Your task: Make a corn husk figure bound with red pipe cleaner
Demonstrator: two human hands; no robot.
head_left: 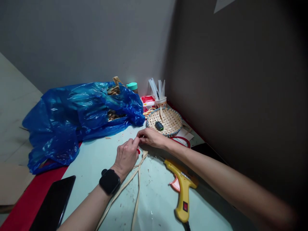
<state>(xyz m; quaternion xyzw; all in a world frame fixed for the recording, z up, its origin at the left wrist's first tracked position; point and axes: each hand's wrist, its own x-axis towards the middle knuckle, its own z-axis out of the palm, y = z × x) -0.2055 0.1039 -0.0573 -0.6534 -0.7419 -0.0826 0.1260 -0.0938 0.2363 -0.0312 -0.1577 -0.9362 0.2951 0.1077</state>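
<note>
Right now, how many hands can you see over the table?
2. The left hand, with a black watch at its wrist, and the right hand, nearer the woven basket, are close together. No other hand shows.

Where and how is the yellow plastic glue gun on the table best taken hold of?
Probably by the handle of the yellow plastic glue gun, coming from the near right: it lies on its side, handle on the near side, with the orange-pink trigger on the handle's left and the thin nozzle pointing away. I would avoid the nozzle.
</note>
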